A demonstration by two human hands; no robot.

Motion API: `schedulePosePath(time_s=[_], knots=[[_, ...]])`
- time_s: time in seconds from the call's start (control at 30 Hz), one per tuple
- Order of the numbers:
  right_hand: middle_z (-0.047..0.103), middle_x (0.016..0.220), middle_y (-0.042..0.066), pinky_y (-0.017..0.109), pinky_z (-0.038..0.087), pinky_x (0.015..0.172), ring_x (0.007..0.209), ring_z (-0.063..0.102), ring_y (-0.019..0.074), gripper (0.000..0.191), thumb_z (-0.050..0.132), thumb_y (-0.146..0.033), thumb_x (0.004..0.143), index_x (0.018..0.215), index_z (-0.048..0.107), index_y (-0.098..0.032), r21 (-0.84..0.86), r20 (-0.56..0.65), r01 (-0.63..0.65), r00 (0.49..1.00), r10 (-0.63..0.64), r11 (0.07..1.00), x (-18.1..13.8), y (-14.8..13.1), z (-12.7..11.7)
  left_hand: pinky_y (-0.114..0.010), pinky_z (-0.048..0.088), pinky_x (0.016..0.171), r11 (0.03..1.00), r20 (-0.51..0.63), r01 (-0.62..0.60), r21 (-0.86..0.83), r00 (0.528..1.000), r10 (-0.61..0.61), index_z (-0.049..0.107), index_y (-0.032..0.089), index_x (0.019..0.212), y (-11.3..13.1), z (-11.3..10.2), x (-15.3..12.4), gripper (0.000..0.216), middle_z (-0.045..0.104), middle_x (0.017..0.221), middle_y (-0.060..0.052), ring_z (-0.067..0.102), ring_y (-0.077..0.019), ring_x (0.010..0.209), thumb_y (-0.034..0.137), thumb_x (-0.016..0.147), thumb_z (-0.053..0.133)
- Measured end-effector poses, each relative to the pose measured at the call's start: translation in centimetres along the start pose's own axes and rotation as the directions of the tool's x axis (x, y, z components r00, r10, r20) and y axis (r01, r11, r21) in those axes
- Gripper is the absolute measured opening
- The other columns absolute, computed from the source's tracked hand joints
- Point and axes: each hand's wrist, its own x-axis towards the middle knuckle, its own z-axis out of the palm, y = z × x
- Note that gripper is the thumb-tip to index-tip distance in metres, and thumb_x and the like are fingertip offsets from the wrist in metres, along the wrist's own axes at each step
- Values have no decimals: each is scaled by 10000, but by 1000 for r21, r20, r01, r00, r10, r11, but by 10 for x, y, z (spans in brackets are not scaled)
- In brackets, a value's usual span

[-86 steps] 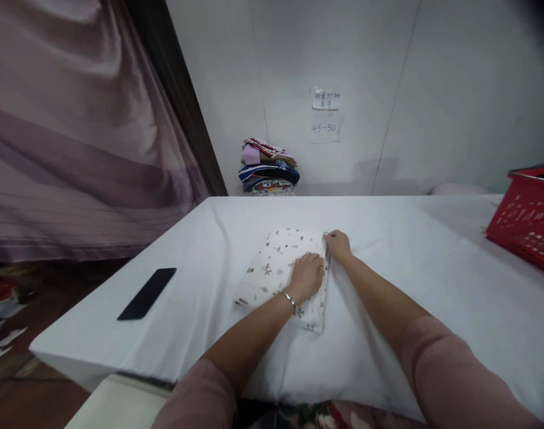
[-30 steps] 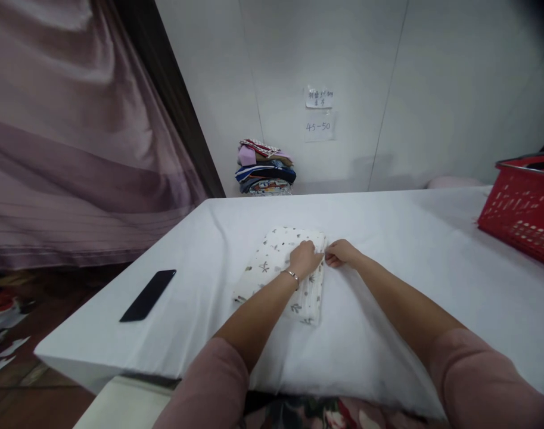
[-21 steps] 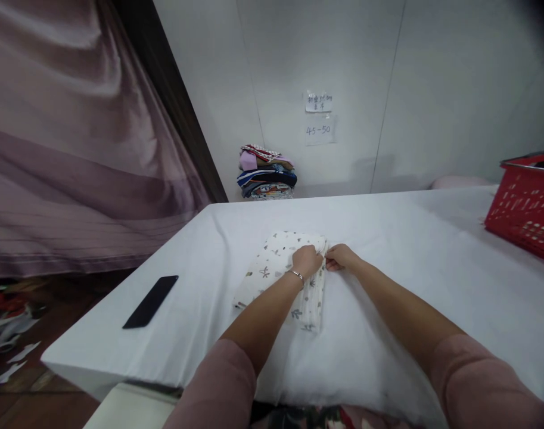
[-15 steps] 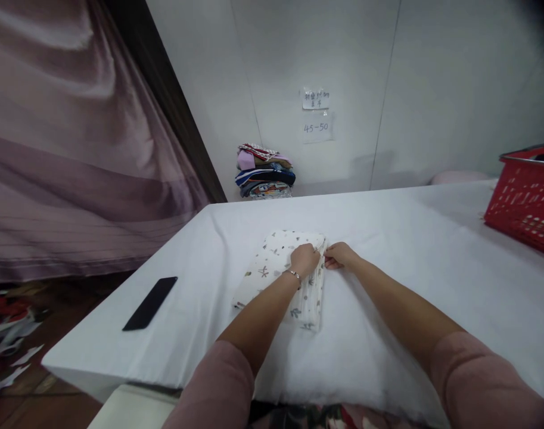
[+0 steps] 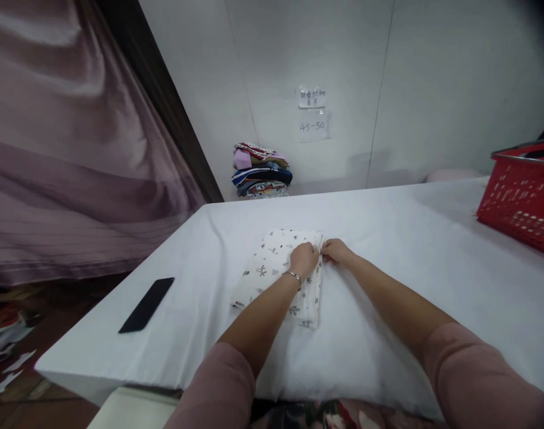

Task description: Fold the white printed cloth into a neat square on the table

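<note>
Folded cloth; L hand atop; R hand @ rt edge

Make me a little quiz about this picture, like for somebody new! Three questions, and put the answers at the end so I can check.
1. True or false: the person's bare left hand, with a shiny silver-coloured bracelet at its wrist, is on the folded white fabric with small prints.
2. What lies flat on the white-draped table, to the left of that fabric?
3. Fill in the missing number: the lower white paper sign on the pale grey wall reads "45-__".

Key:
1. True.
2. A thin black rectangular object.
3. 50.
</note>
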Motion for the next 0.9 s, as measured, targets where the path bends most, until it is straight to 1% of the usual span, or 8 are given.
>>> schedulePosePath(time_s=[0.07, 0.13, 0.23, 0.43, 0.57, 0.7, 0.8, 0.9], knots=[[501, 346, -46, 144, 254, 288, 309, 455, 71, 169, 598, -66, 663, 574, 492, -163, -9, -9, 20, 1000, -20, 1000, 1, 0, 0, -288, 429, 735, 1000, 6, 0, 4, 1000, 0, 619, 192, 905, 1, 0, -1, 287, 658, 971, -85, 593, -201, 912, 329, 868, 370], [498, 350, -47, 146, 257, 298, 326, 467, 74, 182, 588, -63, 656, 555, 478, -168, -2, -4, 28, 1000, -28, 1000, 1, -1, -1, -288, 428, 743, 1000, 19, -5, 17, 1000, 5, 611, 190, 911, 3, -1, -3, 291, 650, 982, -87, 590, -201, 924, 351, 869, 373], [502, 372, -49, 152, 297, 324, 357, 489, 82, 192, 578, -61, 658, 553, 464, -175, 25, 14, 27, 1000, -27, 999, 0, -2, -3, -295, 431, 749, 999, 44, -22, 32, 999, 21, 580, 181, 971, 5, -2, -6, 323, 621, 1037, -96, 583, -218, 950, 428, 838, 420], [548, 430, -22, 169, 375, 373, 410, 532, 100, 166, 598, -79, 677, 587, 490, -168, 87, 67, -9, 998, 3, 996, -1, -7, -9, -333, 429, 799, 999, 87, -23, 34, 996, 20, 489, 159, 1085, 13, 0, -11, 506, 541, 1139, -132, 551, -258, 1024, 540, 752, 515], [568, 455, -13, 173, 422, 411, 445, 562, 108, 141, 601, -63, 683, 620, 517, -157, 130, 87, -24, 996, 12, 991, -2, -11, -11, -338, 439, 786, 999, 80, -15, 49, 997, 11, 468, 148, 1087, 14, -1, -9, 448, 546, 1131, -139, 566, -258, 1003, 440, 754, 539], [599, 507, -6, 170, 442, 429, 479, 589, 112, 113, 608, -70, 707, 689, 534, -153, 180, 90, -47, 995, 31, 982, -4, -10, -12, -315, 447, 753, 999, 129, 32, 13, 991, -33, 497, 141, 1061, 12, -8, -3, 369, 578, 1117, -147, 577, -252, 1000, 344, 756, 533], [618, 559, 7, 188, 465, 443, 465, 583, 108, 124, 622, -77, 721, 771, 530, -145, 221, 43, -65, 997, 57, 973, -5, -7, -15, -278, 439, 755, 999, 167, 51, -13, 985, -48, 525, 142, 1050, 9, -14, 1, 348, 600, 1116, -141, 574, -232, 1019, 293, 737, 545], [620, 606, 23, 232, 515, 503, 486, 595, 116, 182, 620, -71, 738, 873, 515, -131, 267, -19, -73, 997, 81, 961, -3, -7, -18, -264, 436, 746, 999, 176, 51, -19, 983, -47, 543, 139, 1046, 6, -16, 3, 346, 613, 1104, -135, 578, -226, 1014, 264, 723, 544]])
